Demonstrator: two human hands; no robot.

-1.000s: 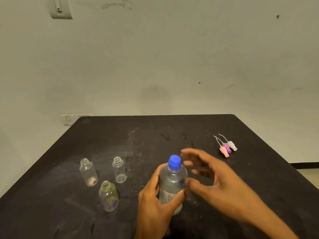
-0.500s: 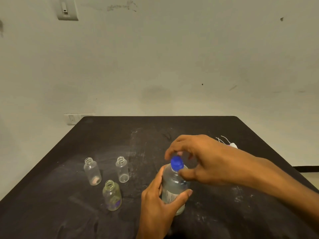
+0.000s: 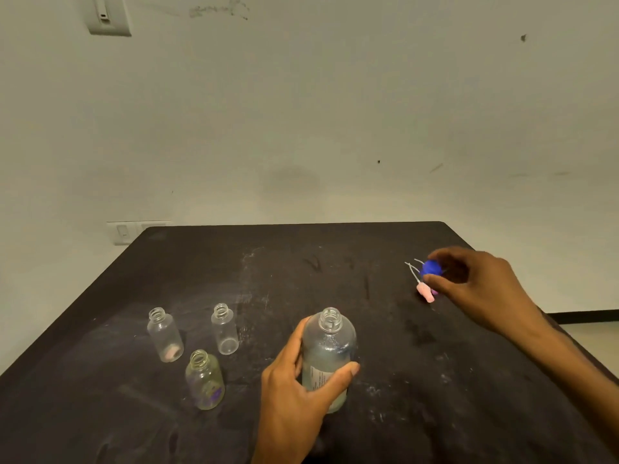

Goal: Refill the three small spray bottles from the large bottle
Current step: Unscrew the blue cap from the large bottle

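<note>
Fingers of right hand pinch blue cap above spray tops.

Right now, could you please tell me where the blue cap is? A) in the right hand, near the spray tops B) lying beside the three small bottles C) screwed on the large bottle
A: the right hand pinches the blue cap, and the large bottle stands with an open neck.

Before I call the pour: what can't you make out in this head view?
- Spray tops: partly behind the right hand and blue cap; count unclear.
- Large bottle: lower side covered by the left hand; liquid level unclear.
- Label print: too small.
- Three small bottles: whether any liquid remains is unclear.
</note>
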